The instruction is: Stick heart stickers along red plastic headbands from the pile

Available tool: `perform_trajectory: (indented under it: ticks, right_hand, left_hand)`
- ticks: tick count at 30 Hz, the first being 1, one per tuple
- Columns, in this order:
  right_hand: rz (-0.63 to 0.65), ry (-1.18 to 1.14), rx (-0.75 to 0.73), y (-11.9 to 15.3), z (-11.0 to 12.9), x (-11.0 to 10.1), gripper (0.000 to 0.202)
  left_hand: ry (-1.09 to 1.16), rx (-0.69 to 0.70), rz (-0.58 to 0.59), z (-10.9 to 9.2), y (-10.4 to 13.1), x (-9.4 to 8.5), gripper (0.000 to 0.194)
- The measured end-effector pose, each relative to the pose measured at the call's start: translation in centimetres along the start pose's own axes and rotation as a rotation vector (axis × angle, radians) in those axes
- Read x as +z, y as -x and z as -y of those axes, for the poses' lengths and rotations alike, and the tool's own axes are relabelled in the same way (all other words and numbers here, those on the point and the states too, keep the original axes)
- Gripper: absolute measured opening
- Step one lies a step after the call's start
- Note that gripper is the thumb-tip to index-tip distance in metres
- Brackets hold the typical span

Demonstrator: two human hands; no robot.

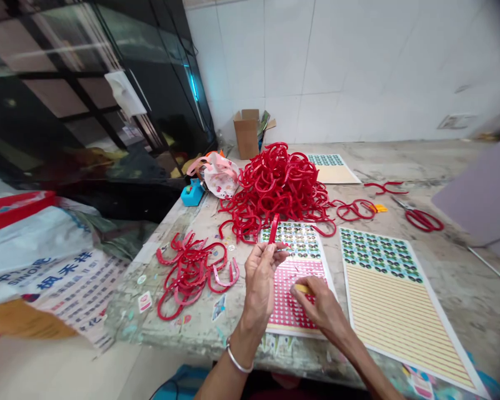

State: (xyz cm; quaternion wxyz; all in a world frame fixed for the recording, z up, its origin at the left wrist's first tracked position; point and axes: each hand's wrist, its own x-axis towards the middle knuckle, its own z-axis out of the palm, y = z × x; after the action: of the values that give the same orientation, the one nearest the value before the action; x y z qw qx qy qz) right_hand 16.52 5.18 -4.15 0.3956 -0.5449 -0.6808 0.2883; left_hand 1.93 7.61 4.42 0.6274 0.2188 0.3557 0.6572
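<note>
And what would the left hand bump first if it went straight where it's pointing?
The left hand would probably meet the big heap of glossy red curved bands, its held red strip touching first, though depth is unclear.

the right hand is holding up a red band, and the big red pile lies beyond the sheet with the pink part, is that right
Not quite: in the head view, it is the left hand that is holding up the red band. The big red pile does lie beyond the sheet with the pink part.
</note>
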Motion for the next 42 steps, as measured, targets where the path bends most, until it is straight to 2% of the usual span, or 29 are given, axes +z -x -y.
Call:
perform_trajectory:
  ticks: [3,5,7,9,11,15,18,20,23,26,29,34,42]
  right_hand:
    - [-0.019,-0.395,0.186,0.3,1.3,1.3,0.03]
    - [0.026,-0.75,0.355,-0.5,3.1,1.2,0.032]
    - [0.024,-1.036,0.452,-1.4,4.7,1.0,0.03]
    - [-0.064,-1.196,0.482,-2.0,5.5,0.9,0.024]
    - [-0.155,-1.255,0.493,-2.3,5.6,1.0,0.018]
    - [-0.239,-1.137,0.461,-2.3,4.9,0.9,0.015]
    - [-0.268,-0.876,0.31,-2.6,4.8,-0.5,0.011]
    - [-0.217,-0.699,0.181,-3.2,5.2,-1.8,0.01]
    - [-0.064,-0.553,0.063,-4.3,5.8,-3.3,0.01]
    - [0.06,-0.556,0.023,-5.4,5.9,-3.6,0.012]
    - [0.108,-0.62,0.054,-5.9,5.4,-3.2,0.014]
    - [0.151,-0.631,0.084,-6.0,5.0,-2.9,0.024]
    - [0.125,-0.546,0.031,-6.2,5.0,-2.6,0.021]
  left_hand:
    - [0.001,-0.023,0.016,0.6,0.5,0.3,0.01]
    - [-0.011,-0.031,0.027,0.9,0.9,0.4,0.01]
    - [-0.029,-0.023,0.046,1.1,1.2,0.5,0.01]
    - [-0.057,-0.003,0.057,1.1,1.5,0.4,0.011]
    - [-0.089,0.006,0.055,1.1,1.6,0.0,0.011]
    - [-0.126,-0.023,0.031,1.4,1.6,-0.8,0.013]
    - [-0.156,-0.061,0.025,1.8,1.7,-1.2,0.015]
    - [-0.183,-0.089,0.027,2.0,1.8,-1.3,0.017]
    - [-0.199,-0.115,0.055,2.0,1.9,-1.2,0.017]
    - [-0.188,-0.136,0.07,1.9,2.1,-1.0,0.016]
    - [-0.164,-0.163,0.071,1.9,2.2,-0.9,0.013]
    - [-0.137,-0.171,0.064,2.0,2.2,-1.1,0.01]
    - [-0.151,-0.166,0.071,2.0,2.2,-1.1,0.008]
